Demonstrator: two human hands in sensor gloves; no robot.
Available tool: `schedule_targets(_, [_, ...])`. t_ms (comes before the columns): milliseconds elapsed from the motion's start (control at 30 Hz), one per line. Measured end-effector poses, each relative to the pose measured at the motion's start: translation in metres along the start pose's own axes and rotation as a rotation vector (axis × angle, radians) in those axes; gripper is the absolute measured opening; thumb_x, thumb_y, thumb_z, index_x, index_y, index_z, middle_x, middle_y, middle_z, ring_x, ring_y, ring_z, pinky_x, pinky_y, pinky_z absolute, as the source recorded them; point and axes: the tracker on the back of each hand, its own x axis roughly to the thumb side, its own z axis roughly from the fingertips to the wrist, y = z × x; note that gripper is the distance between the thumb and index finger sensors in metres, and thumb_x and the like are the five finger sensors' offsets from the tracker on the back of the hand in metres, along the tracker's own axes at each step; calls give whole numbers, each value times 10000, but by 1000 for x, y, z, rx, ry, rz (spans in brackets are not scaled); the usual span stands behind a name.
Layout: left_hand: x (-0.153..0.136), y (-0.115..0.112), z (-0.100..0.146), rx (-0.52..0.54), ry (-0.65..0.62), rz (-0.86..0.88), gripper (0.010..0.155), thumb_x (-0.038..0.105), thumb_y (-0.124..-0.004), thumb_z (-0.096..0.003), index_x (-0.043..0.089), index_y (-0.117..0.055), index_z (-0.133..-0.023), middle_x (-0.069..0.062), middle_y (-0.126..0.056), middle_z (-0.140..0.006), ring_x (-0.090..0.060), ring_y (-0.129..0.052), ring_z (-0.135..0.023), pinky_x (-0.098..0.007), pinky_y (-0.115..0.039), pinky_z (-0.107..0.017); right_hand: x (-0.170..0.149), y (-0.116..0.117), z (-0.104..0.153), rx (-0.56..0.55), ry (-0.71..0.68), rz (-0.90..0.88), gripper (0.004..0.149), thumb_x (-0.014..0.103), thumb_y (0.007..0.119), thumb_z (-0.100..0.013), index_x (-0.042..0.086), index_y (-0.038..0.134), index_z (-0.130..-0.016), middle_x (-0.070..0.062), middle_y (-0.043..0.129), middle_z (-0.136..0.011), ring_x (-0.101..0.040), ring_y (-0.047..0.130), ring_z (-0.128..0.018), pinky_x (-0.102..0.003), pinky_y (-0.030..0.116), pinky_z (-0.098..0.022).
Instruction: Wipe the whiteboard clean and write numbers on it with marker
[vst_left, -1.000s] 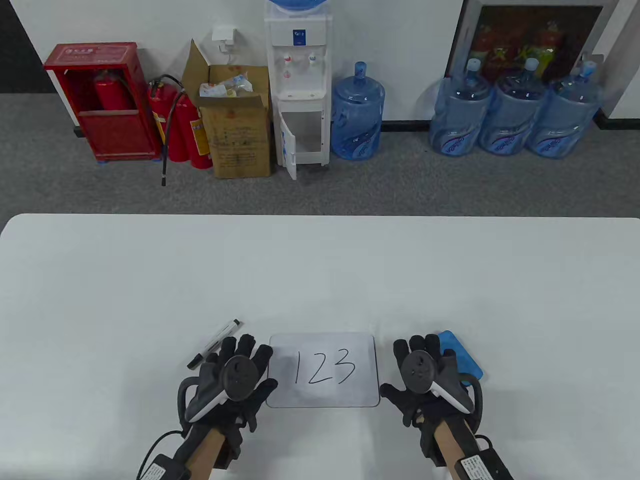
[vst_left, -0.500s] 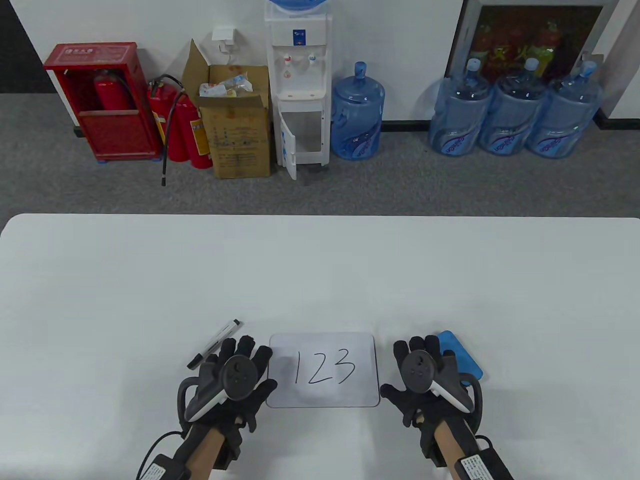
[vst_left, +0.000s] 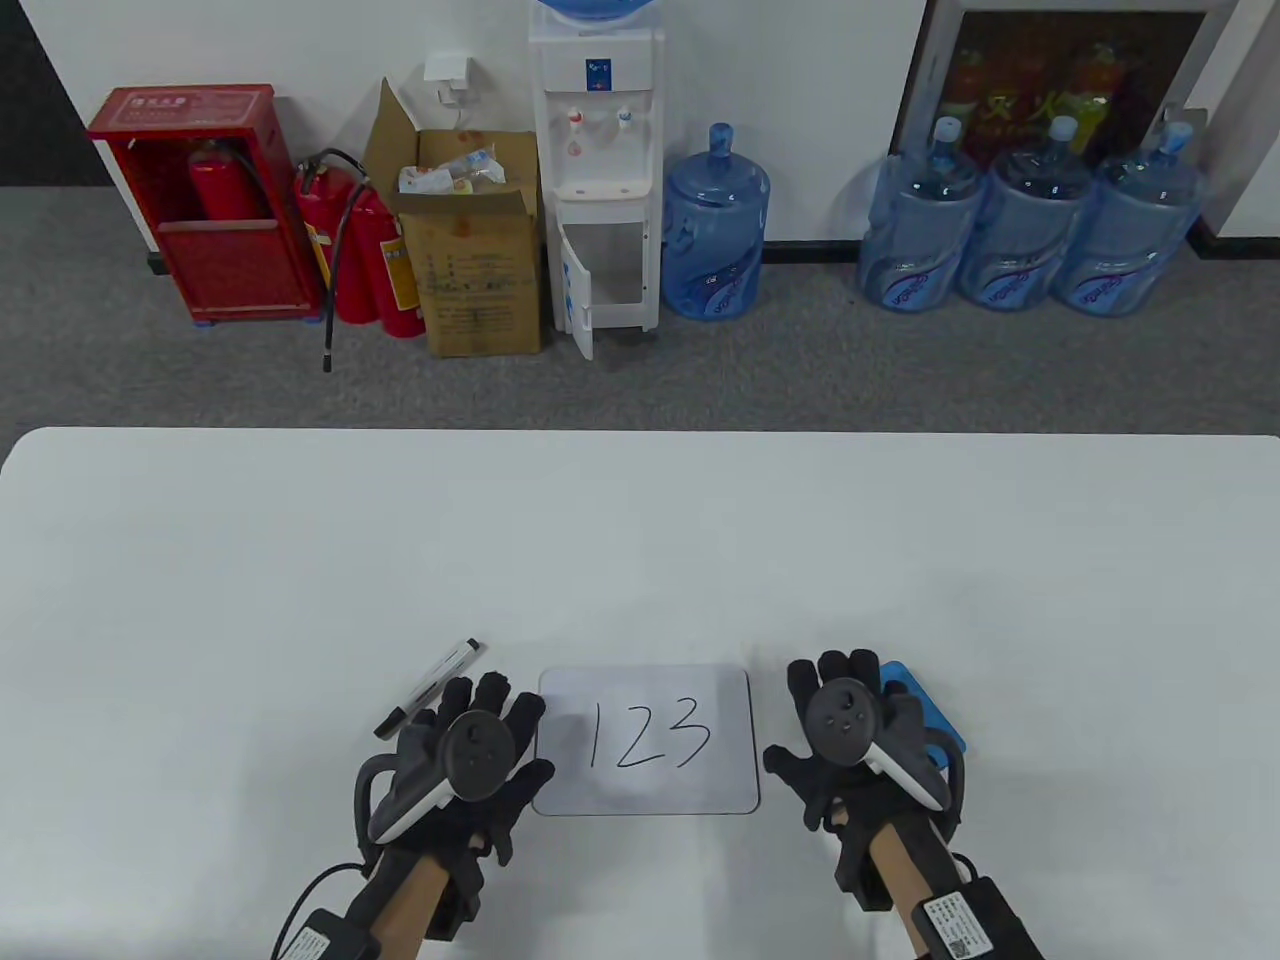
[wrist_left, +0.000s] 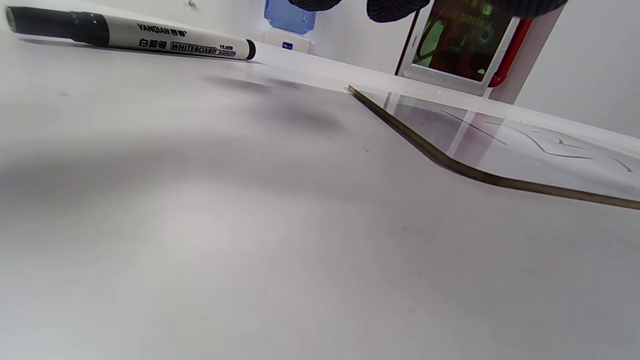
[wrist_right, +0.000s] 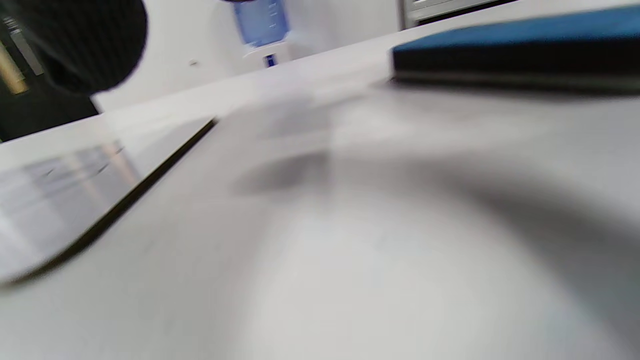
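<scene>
The whiteboard (vst_left: 645, 740) is laid flat near the middle of the table's (vst_left: 640, 540) near edge, and "123" is written on it in black. The marker (vst_left: 431, 687) is placed on the table just off the board's far left corner, capped and angled, with its cap toward the near side. The blue eraser (vst_left: 930, 712) is set beside the board's right edge and is partly covered by the right hand (vst_left: 850, 745). That hand is spread flat with straight fingers, nothing being grasped. The left hand (vst_left: 465, 760) is rested beside the board's left edge, fingers likewise released and extended, close to the marker but not around it.
</scene>
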Motion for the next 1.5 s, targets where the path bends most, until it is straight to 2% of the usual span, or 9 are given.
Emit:
schedule_targets(100, [0,1,0,4,-4,4,723,652,-566,-473,436,-377,-1137,-6,-269,-1300,-393,-219,-1190,-644,-244,-822,-20,-13,-5,-28,117,1,900,578,788,-401,311,266,-1084,-30,114,-1116,-302,50,-1070,-579,123,-772])
schedule_targets(167, [0,1,0,6,-6,7,723,652,-566,-473,437,-376,-1137,-3,-271,-1299,-393,-218,-1190,-644,-244,-822,-33,-18,-7,-39,178,67,910,581,798,-397,300,276,-1088,-49,144,-1119,-344,165,-1085,-588,204,-779])
schedule_targets(333, [0,0,0,5,-10,6,724,653,-565,-474,436,-374,-1138,-4,-267,-1300,-392,-217,-1191,-643,-242,-823,-54,-14,-11,-39,289,142,901,563,819,-397,271,324,-1090,-83,250,-1123,-376,368,-1053,-579,355,-761])
schedule_targets(400, [0,0,-1,3,-11,6,722,653,-565,-474,439,-374,-1137,-3,-270,-1300,-393,-217,-1191,-643,-243,-823,-57,-10,-12,-48,295,163,871,539,826,-400,251,373,-1086,-88,374,-1113,-374,464,-1023,-573,415,-745])
schedule_targets(600, [0,-2,-1,-9,-10,2,725,654,-564,-474,439,-371,-1138,-2,-270,-1301,-391,-216,-1192,-643,-241,-824,-60,1,-15,-73,285,172,767,447,815,-428,240,454,-1072,-95,525,-1060,-365,596,-937,-564,489,-704])
schedule_targets(867, [7,-11,-7,-49,0,-39,741,659,-568,-472,432,-344,-1140,18,-277,-1304,-398,-224,-1192,-645,-244,-823,-62,2,-16,-64,276,149,755,438,803,-433,247,450,-1073,-100,508,-1060,-374,582,-934,-571,476,-702])
schedule_targets(1000, [12,-17,-11,-106,19,-96,789,687,-557,-465,440,-214,-1132,49,-226,-1306,-402,-242,-1193,-641,-238,-828,-62,2,-16,-71,262,118,757,439,805,-431,245,452,-1072,-103,517,-1056,-376,590,-930,-573,478,-700])
schedule_targets(1233, [14,-28,-15,-194,45,-162,793,702,-573,-459,444,-259,-1140,25,-214,-1301,-386,-282,-1176,-618,-241,-829,-42,-2,-17,-125,161,84,764,443,808,-423,230,459,-1068,-109,528,-1045,-377,601,-919,-583,486,-686])
schedule_targets(1500, [13,-31,-16,-238,57,-165,781,702,-553,-463,461,-214,-1124,22,-148,-1285,-366,-217,-1174,-609,-225,-832,32,-4,-11,-157,-130,101,753,454,806,-421,234,484,-1065,-125,544,-1031,-381,629,-896,-586,517,-661])
